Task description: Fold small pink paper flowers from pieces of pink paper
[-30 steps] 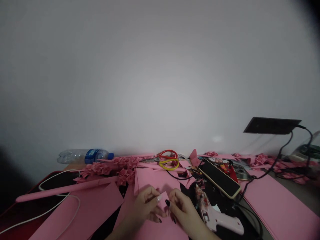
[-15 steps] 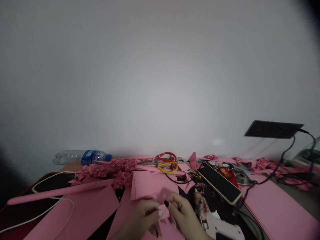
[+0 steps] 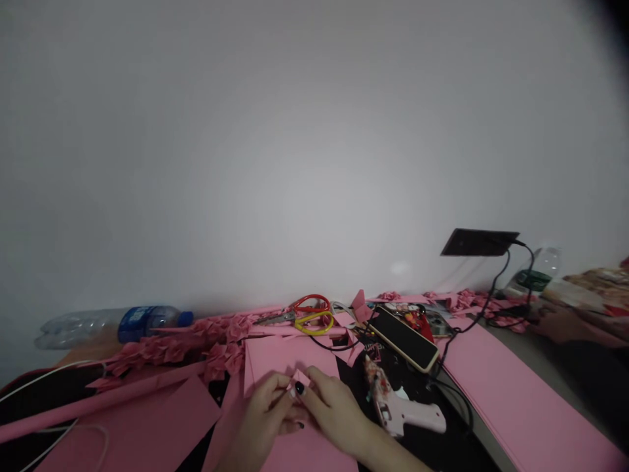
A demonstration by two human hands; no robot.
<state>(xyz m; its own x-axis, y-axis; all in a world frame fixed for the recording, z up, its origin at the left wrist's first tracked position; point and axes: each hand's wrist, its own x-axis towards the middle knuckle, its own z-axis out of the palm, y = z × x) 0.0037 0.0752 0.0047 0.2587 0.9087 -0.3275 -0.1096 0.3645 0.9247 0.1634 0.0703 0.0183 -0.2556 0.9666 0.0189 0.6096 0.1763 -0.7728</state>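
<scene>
A small folded piece of pink paper is pinched between my two hands, low in the middle of the head view. My left hand grips its left side, and its fingers partly hide the fold. My right hand presses on the paper from the right, the dark-nailed thumb lying across it. Under both hands are larger pink paper sheets. Just right of my right hand lies a pale glue gun with a stained nozzle.
Scissors with red and yellow handles lie behind my hands. Folded pink paper flowers, a plastic bottle and a rolled pink paper stick are left. At right are a phone, black cables, a pink paper stack and another person's arm.
The view has turned right, so things shift left and the other person's arm now shows. My fingers have closed further over the small paper, which now shows less.
</scene>
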